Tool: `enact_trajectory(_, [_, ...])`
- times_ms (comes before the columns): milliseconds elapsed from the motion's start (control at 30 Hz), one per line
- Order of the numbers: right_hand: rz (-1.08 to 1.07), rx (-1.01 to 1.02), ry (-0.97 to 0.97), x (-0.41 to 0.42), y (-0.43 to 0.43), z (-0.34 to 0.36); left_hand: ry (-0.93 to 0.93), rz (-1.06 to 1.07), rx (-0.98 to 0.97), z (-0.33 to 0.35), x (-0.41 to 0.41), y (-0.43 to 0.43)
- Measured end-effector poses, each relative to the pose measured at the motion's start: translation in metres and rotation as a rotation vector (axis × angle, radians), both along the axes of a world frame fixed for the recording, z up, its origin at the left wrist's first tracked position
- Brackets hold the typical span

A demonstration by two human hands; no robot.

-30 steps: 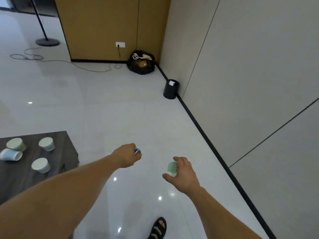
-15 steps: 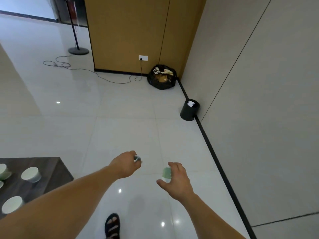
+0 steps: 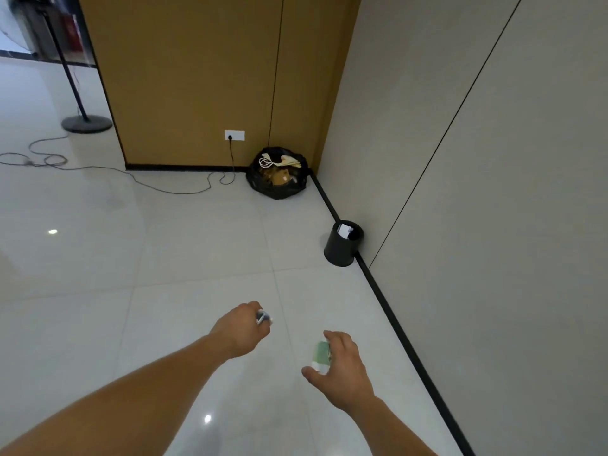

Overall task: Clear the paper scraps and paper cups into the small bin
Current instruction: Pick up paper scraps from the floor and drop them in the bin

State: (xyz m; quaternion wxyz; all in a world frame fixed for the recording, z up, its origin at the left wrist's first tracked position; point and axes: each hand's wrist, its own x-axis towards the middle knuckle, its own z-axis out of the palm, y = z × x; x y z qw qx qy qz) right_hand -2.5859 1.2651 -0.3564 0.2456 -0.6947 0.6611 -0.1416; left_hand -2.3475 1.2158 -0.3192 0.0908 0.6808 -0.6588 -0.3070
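Head view, looking down past both my forearms at a wide stretch of glossy pale floor [image 3: 184,245], its large tiles split by thin grout lines and dotted with small light reflections. My left hand [image 3: 241,327] is curled into a loose fist, the fingers wrapped around a small crumpled paper scrap [image 3: 263,317] whose whitish, blue-tinged end pokes out past the knuckles. My right hand [image 3: 340,370] is half closed, thumb on 1 side and fingers on the other, around a pale green paper cup [image 3: 320,353] that lies tilted in the grip.

The small bin [image 3: 342,246] stands ahead and to the right, well apart from both hands. It is a smooth black cylinder with an open top, and a white piece of paper shows inside near its rim. It sits on the floor just beside the black baseboard [image 3: 404,337], which runs diagonally along the foot of the flat grey wall [image 3: 493,192] on my right. Between my hands and the bin the floor lies open.

Farther back, in the corner where the grey wall meets a matte ochre panel wall [image 3: 204,67], a crinkled black rubbish bag [image 3: 278,179] slumps open. A thin dark cable [image 3: 164,185] runs from a white socket [image 3: 234,135] across the floor toward a round black stand base [image 3: 86,123] at the left.
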Motion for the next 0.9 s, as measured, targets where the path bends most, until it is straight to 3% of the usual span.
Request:
enact_trajectory(433, [-0.002, -0.047, -0.04, -0.051, -0.295, 0.004, -0.075, -0.047, -0.022, 0.009, -0.061, -0.289])
enact_trajectory(900, [-0.086, -0.017, -0.006, -0.069, -0.589, -0.01, -0.006, -0.179, -0.027, -0.017, -0.104, -0.603])
